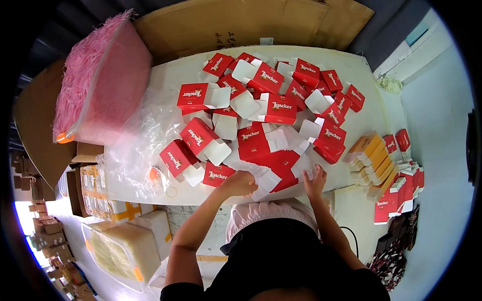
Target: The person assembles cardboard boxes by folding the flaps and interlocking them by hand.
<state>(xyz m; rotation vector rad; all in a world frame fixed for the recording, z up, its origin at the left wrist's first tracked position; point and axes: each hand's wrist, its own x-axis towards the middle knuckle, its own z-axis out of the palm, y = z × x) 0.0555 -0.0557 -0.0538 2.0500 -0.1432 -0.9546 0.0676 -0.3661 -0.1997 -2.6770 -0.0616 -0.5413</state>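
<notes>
Two hands work at the near edge of a counter [170,75] heaped with red and white cartons.

The left hand [240,183] is curled, gripping the near end of a flattened red and white carton [273,168] that lies at the near middle of the counter; the right hand [315,179] rests just right of it, fingers bent onto the carton's right edge. Beyond them, folded red cartons [266,95] with open white flaps spread across the counter to its far edge. A sheet of clear plastic wrap [138,145] lies to the left, and a bag of pink shredded paper [95,80] sits at the far left. Stacked orange and red cartons [374,155] stand to the right.
</notes>
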